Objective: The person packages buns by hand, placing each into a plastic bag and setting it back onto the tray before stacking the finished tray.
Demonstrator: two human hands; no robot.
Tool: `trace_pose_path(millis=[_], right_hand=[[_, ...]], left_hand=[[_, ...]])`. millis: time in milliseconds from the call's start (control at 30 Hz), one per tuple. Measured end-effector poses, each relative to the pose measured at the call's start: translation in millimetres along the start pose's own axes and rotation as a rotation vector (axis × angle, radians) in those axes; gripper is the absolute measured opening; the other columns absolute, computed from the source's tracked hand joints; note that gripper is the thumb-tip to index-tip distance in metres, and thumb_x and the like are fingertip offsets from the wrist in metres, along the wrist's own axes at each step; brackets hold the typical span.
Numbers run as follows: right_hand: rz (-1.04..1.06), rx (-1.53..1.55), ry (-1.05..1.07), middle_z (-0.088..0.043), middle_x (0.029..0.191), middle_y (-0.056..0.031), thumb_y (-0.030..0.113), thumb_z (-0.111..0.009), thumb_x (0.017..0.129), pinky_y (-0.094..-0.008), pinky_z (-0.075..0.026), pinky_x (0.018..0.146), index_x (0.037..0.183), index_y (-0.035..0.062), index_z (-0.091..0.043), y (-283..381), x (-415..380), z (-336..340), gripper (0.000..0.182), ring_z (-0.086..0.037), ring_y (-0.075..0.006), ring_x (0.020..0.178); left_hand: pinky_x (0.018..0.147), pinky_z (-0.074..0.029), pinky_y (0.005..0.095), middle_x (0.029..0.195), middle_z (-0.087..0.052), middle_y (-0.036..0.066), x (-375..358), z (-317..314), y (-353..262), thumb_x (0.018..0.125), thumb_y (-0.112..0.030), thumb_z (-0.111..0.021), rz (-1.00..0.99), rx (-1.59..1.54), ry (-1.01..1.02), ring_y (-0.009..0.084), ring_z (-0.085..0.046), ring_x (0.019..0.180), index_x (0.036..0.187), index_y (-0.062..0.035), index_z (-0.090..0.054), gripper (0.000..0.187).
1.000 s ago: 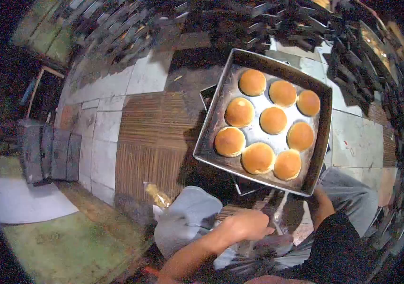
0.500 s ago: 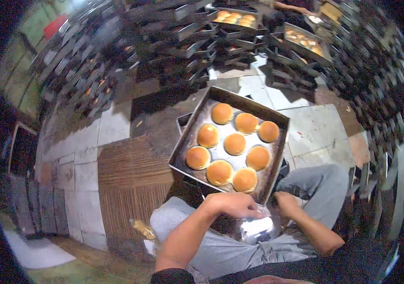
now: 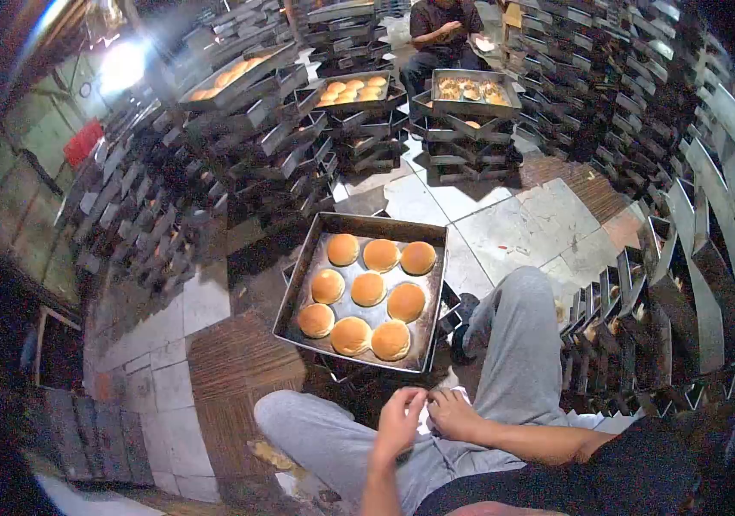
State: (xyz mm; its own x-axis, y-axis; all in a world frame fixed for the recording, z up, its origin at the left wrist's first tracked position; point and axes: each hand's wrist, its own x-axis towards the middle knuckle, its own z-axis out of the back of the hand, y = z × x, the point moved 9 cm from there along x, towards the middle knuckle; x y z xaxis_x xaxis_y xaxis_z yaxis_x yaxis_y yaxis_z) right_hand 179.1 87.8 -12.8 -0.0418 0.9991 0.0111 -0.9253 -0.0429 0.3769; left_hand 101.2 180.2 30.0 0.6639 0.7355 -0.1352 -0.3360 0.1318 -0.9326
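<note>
Over my lap my left hand (image 3: 399,423) and my right hand (image 3: 455,415) meet, fingertips almost touching. Both have their fingers curled in and pinched. A small white patch (image 3: 424,420) shows between them, mostly hidden by the fingers; I cannot tell what it is. Just beyond the hands stands a dark square metal baking tray (image 3: 439,297), slightly turned, on top of other trays. Several round golden-brown buns (image 3: 369,290) lie in it in rough rows, some touching each other.
Stacked trays (image 3: 273,163) rise on the left and ahead, more trays (image 3: 694,284) at the right. Trays of buns (image 3: 354,89) and topped buns (image 3: 470,89) stand ahead. A person (image 3: 446,34) sits behind them. A yellowish packet (image 3: 273,456) lies by my left knee.
My view has swung, so the tray now appears lower and further left. My left hand has left the shiny thing on my lap, and my two hands have come together.
</note>
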Motion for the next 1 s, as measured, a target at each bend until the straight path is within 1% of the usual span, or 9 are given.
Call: trace_pose_path(millis=[100, 233, 533, 633, 733, 833, 900, 967, 1000], right_hand=[[-0.076, 0.137, 0.134, -0.061, 0.112, -0.0197, 0.009, -0.071, 0.076, -0.0492, -0.045, 0.091, 0.109, 0.0021, -0.062, 10, -3, 16, 0.035, -0.056, -0.0384, 0.112], [-0.035, 0.395, 0.101, -0.060, 0.109, -0.0207, 0.008, -0.069, 0.077, -0.0524, -0.047, 0.090, 0.117, 0.0038, -0.059, -1, -10, -18, 0.042, -0.055, -0.0418, 0.111], [0.020, 0.046, -0.006, -0.062, 0.104, -0.0140, 0.014, -0.063, 0.082, -0.0481, -0.043, 0.093, 0.109, 0.0061, -0.067, 12, -4, 21, 0.028, -0.056, -0.0331, 0.105], [0.138, 0.124, -0.043, -0.062, 0.105, -0.0138, 0.014, -0.064, 0.081, -0.0483, -0.045, 0.091, 0.107, 0.0065, -0.068, 14, -31, 20, 0.028, -0.056, -0.0353, 0.106], [0.079, 0.345, 0.027, -0.064, 0.101, -0.0160, 0.017, -0.068, 0.079, -0.0495, -0.049, 0.086, 0.106, 0.0079, -0.070, -7, -44, 3, 0.028, -0.060, -0.0384, 0.101], [0.009, 0.409, -0.182, -0.067, 0.092, -0.0145, 0.019, -0.073, 0.078, -0.0490, -0.051, 0.085, 0.103, 0.0085, -0.073, -25, -33, 53, 0.027, -0.064, -0.0369, 0.094], [0.019, 0.584, -0.182, -0.068, 0.093, -0.0125, 0.020, -0.075, 0.078, -0.0463, -0.052, 0.083, 0.096, 0.0072, -0.075, -35, -17, 114, 0.022, -0.065, -0.0348, 0.091], [0.032, 0.635, -0.188, -0.070, 0.098, -0.0109, 0.019, -0.075, 0.081, -0.0446, -0.054, 0.081, 0.089, 0.0058, -0.075, -32, -5, 155, 0.015, -0.067, -0.0352, 0.090], [0.067, 0.618, -0.122, -0.072, 0.102, -0.0157, 0.018, -0.077, 0.083, -0.0431, -0.055, 0.081, 0.102, 0.0031, -0.074, -32, -1, 148, 0.024, -0.070, -0.0333, 0.095]], left_hand=[[0.088, -0.053, 0.0450, 0.106, -0.071, 0.022, -46, 0, 20, 0.104, -0.026, -0.055, -0.071, 0.336, -0.250, 0.0374, -0.069, 0.092, 0.119, -0.0010, -0.063, 0.031], [0.088, -0.052, 0.0475, 0.105, -0.070, 0.026, -58, -8, 40, 0.107, -0.036, -0.047, 0.408, 0.140, -0.058, 0.0407, -0.069, 0.097, 0.119, 0.0020, -0.061, 0.043], [0.097, -0.048, 0.0488, 0.121, -0.064, 0.030, -67, -24, 51, 0.106, -0.034, -0.048, 0.147, 0.329, -0.114, 0.0447, -0.061, 0.113, 0.124, 0.0020, -0.058, 0.041], [0.096, -0.049, 0.0460, 0.120, -0.065, 0.029, -78, -39, 45, 0.106, -0.036, -0.051, 0.285, 0.177, -0.093, 0.0446, -0.062, 0.111, 0.132, 0.0000, -0.055, 0.044], [0.092, -0.051, 0.0453, 0.115, -0.066, 0.029, -76, -55, 22, 0.102, -0.034, -0.059, 0.027, 0.268, -0.140, 0.0444, -0.065, 0.102, 0.135, 0.0003, -0.053, 0.048], [0.089, -0.051, 0.0440, 0.106, -0.071, 0.022, -72, -44, 6, 0.095, -0.028, -0.070, -0.059, 0.229, -0.324, 0.0431, -0.066, 0.097, 0.121, -0.0023, -0.065, 0.037], [0.094, -0.047, 0.0459, 0.097, -0.074, 0.014, -49, -50, 22, 0.086, -0.025, -0.078, 0.050, 0.191, 0.087, 0.0371, -0.065, 0.099, 0.098, -0.0070, -0.073, 0.022], [0.097, -0.044, 0.0476, 0.088, -0.074, 0.009, -18, -22, -3, 0.082, -0.024, -0.079, 0.045, 0.295, 0.023, 0.0298, -0.065, 0.101, 0.081, -0.0110, -0.073, 0.014], [0.098, -0.043, 0.0484, 0.090, -0.074, 0.009, -10, -8, -35, 0.082, -0.023, -0.079, -0.076, 0.553, -0.021, 0.0279, -0.066, 0.101, 0.084, -0.0120, -0.073, 0.012]])
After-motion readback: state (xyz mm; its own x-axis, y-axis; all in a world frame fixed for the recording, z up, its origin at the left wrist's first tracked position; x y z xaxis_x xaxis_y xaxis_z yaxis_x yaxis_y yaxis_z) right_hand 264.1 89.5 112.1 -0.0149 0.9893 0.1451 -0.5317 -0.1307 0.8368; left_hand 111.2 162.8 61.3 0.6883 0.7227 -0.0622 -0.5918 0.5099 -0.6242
